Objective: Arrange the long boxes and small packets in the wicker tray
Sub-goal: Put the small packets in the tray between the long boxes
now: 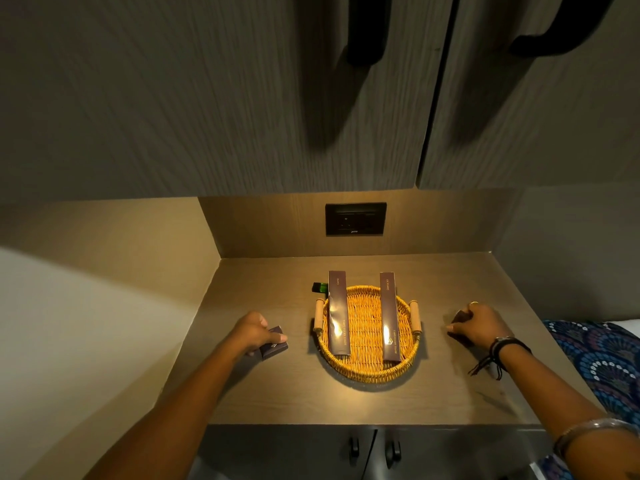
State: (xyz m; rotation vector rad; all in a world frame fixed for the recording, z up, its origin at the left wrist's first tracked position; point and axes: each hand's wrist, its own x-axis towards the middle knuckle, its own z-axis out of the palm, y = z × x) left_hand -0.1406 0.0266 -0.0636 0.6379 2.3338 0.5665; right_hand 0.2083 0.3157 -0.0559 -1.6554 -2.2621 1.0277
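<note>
A round wicker tray [367,370] with two wooden handles sits in the middle of the counter. Two long dark boxes lie in it side by side, pointing away from me: the left box [338,313] and the right box [390,317], both sticking out over the far rim. My left hand [254,332] rests on the counter left of the tray, fingers on a small dark packet [275,344]. My right hand [479,325] is right of the tray, curled over a dark object [459,320] that is mostly hidden.
A small green bottle with a black cap [320,287] lies behind the tray's left side. A black wall socket [355,218] is on the back panel. Cupboard doors hang overhead and below the counter edge. Patterned blue fabric [602,362] lies at the right.
</note>
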